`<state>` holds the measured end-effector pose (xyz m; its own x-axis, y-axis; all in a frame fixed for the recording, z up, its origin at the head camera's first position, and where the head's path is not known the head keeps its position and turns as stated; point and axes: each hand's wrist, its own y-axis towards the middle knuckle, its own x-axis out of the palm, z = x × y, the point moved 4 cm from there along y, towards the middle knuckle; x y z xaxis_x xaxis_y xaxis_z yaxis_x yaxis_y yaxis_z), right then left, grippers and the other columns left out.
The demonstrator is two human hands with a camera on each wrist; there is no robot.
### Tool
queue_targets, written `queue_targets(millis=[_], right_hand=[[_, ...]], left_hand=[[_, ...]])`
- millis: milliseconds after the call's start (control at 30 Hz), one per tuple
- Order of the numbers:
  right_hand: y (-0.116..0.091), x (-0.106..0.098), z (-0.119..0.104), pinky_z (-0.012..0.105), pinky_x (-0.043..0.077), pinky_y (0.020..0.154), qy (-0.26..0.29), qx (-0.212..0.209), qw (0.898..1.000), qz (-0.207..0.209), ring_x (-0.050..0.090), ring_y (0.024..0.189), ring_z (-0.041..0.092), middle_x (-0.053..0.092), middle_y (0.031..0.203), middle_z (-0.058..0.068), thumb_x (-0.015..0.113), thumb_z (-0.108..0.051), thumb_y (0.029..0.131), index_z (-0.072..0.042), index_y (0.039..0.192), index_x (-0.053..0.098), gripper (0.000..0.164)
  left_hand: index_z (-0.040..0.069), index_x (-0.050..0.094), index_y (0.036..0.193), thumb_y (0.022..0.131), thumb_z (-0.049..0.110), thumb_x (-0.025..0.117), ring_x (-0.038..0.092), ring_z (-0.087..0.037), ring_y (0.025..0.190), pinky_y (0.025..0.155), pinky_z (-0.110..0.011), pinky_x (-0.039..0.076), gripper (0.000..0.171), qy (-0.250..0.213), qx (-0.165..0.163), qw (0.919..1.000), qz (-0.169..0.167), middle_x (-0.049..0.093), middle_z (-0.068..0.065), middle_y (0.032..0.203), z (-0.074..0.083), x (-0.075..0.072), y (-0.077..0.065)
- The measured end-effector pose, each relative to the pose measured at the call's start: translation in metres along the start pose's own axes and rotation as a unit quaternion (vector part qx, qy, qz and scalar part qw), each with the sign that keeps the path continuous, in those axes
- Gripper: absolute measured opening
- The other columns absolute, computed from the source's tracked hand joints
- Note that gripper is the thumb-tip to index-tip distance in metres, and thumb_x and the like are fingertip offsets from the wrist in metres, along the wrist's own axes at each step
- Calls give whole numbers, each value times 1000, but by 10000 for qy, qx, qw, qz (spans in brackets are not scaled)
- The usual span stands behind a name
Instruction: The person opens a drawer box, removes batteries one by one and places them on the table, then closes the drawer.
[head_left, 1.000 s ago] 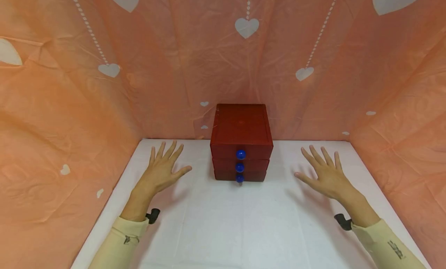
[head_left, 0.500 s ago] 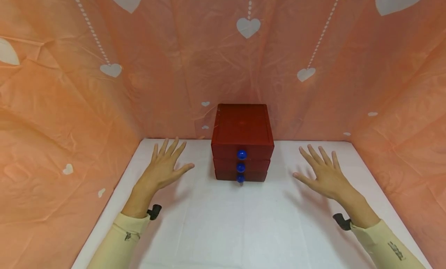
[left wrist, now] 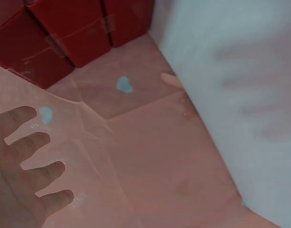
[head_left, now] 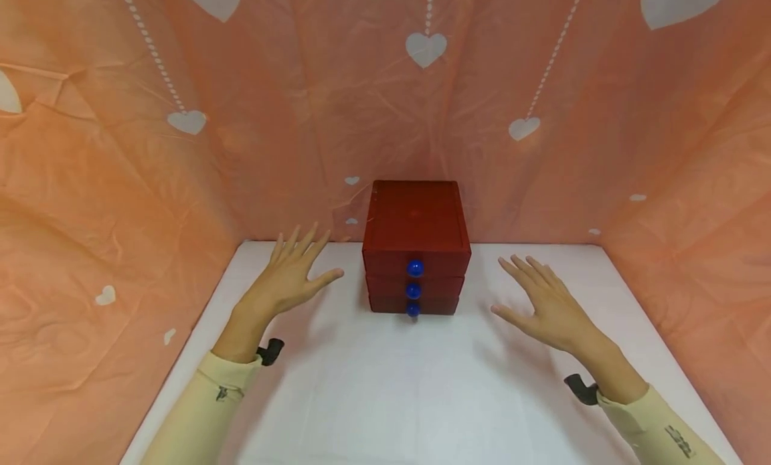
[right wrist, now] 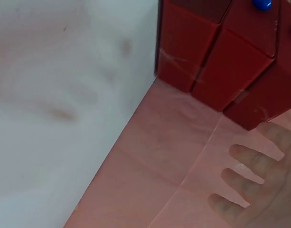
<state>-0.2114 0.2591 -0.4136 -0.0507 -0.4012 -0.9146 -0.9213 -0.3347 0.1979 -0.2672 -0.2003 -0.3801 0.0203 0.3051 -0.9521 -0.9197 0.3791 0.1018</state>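
A red drawer box (head_left: 415,237) is standing upright on the white counter (head_left: 415,391) at the centre of the head view, near the peach backdrop (head_left: 361,130). Its three blue knobs (head_left: 415,268) are facing us, toward the frame's lower edge; we are unable to tell which side is longest. Left of centre, the left hand (head_left: 289,277) is hovering empty, fingers spread; right of centre, the right hand (head_left: 545,311) is hovering empty, fingers extended. We are finding the dark marks (head_left: 679,441) on the cream sleeves (head_left: 201,411) too small to read.
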Motion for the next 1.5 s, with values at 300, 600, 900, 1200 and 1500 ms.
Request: queue_targets(millis=[300,600,900,1200,1500], right_hand=[[-1,-1,-21,67,31,123,351,-391,9976,457,40,153,44,51,162,16,80,-47,96,-18,163,48,80],[-1,-3,-39,63,46,114,873,-481,9924,720,54,141,34,62,150,9,84,-35,95,-14,152,60,66],[3,4,-54,60,51,110,1161,-594,9891,689,61,132,32,68,139,7,87,-29,93,-11,140,68,54],[14,18,-69,60,56,104,1646,-741,9821,536,67,124,32,72,136,7,87,-24,93,-5,139,69,53],[27,28,-78,58,57,104,2135,-604,9740,456,71,118,31,74,133,6,85,-25,95,-6,139,69,50]], left_hand=[[18,20,174,103,75,48,-12,-40,165,131,-55,-13,96,14,201,9997,-97,3,-9,182,19,-16,22],[21,16,175,103,76,45,-14,-34,166,133,-51,-11,96,44,290,9994,-198,0,-5,182,34,-23,43],[16,11,175,102,80,41,-4,-30,167,135,-46,-5,102,-52,538,9980,-334,-1,-7,182,50,-26,70],[15,7,174,102,80,40,-4,-28,167,135,-50,1,103,-78,500,9966,-656,-4,-6,182,63,-24,94],[13,3,174,101,80,42,-8,-29,167,135,-48,-2,107,-207,355,9949,-924,-7,-7,181,79,-14,112]])
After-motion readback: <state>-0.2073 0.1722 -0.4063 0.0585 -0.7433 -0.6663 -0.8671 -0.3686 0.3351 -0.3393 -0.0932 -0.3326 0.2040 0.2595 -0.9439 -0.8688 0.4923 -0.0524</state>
